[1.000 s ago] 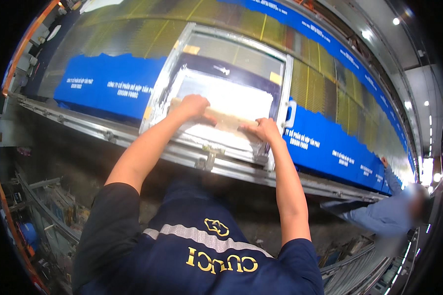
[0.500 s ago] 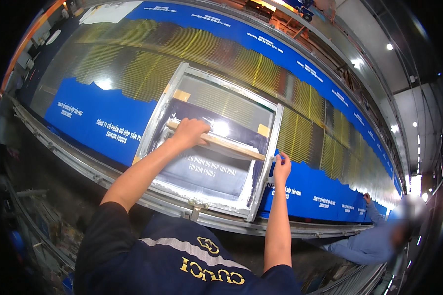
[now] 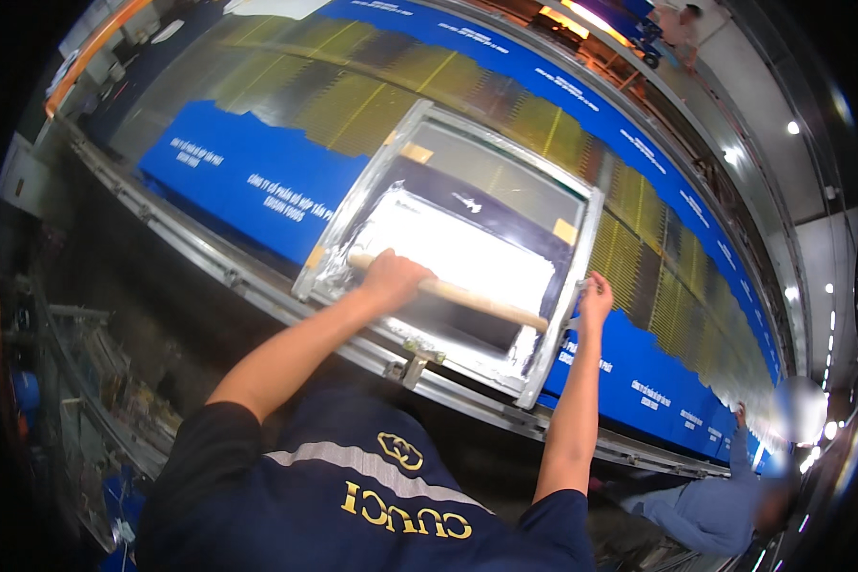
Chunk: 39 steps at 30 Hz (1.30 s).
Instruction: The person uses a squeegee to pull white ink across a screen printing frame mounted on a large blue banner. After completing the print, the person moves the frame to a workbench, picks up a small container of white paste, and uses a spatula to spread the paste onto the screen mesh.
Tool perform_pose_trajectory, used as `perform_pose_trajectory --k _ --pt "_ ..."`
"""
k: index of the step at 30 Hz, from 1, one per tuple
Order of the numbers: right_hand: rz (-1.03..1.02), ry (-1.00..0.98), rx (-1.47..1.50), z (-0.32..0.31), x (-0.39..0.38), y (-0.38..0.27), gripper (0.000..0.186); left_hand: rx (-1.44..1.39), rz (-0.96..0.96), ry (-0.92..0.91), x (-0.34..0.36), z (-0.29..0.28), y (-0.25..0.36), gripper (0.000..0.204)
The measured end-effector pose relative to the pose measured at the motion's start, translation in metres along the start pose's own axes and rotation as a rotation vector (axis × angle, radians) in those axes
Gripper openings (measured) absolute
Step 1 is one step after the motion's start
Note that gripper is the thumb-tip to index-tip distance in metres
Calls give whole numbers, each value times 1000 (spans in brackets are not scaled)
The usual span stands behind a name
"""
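A metal-edged printing screen (image 3: 584,238) lies over the long blue sheet (image 3: 243,157) in front of me. My left hand (image 3: 398,283) is closed round the wooden handle of a squeegee (image 3: 491,305), which lies across the near half of the mesh. Beyond the squeegee the mesh looks bright white with glare; a dark band runs farther back. My right hand (image 3: 596,299) has its fingers curled at the outer right edge of the screen frame, apparently gripping it. Tan tape patches (image 3: 416,153) sit at the mesh corners.
A metal rail (image 3: 200,253) runs along the table's near edge, with a bracket (image 3: 412,367) below the screen. Ribbed yellowish panels (image 3: 353,110) span the table's middle. At the right a co-worker in a blue-grey top (image 3: 710,510) reaches to the table.
My left hand has drawn the squeegee toward me across the mesh, and a bright area now shows beyond it. The right hand stays at the frame's edge. The whole view has shifted.
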State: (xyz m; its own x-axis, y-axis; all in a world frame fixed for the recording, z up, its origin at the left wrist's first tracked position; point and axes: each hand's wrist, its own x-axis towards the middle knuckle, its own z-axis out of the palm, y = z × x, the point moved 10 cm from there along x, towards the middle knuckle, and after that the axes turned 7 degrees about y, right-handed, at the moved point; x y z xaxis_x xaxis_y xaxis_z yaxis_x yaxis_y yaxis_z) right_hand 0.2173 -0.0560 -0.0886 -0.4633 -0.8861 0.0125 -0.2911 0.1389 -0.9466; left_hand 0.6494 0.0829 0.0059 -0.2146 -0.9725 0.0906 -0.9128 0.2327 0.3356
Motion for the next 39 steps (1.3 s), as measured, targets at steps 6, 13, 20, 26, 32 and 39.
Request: perform_pose_trajectory --k 6,13,20,26,32,39 --pt "-82 76 -59 5 -10 -62 23 -64 29 94 -96 -30 17 36" --pt "-61 38 11 144 -105 -111 23 7 -62 20 -95 -84 -135 28" --pt "-180 101 -50 257 -176 -130 22 191 -2 34 -123 -150 -286 32" --pt "-143 38 -130 293 -196 -135 28 203 -1 -61 -145 -130 -324 22" --pt "-153 83 -133 298 -191 -96 29 207 -13 -35 -135 -131 -314 24" --pt "-49 -15 -338 301 -185 -90 29 133 4 -61 -20 -122 -346 17"
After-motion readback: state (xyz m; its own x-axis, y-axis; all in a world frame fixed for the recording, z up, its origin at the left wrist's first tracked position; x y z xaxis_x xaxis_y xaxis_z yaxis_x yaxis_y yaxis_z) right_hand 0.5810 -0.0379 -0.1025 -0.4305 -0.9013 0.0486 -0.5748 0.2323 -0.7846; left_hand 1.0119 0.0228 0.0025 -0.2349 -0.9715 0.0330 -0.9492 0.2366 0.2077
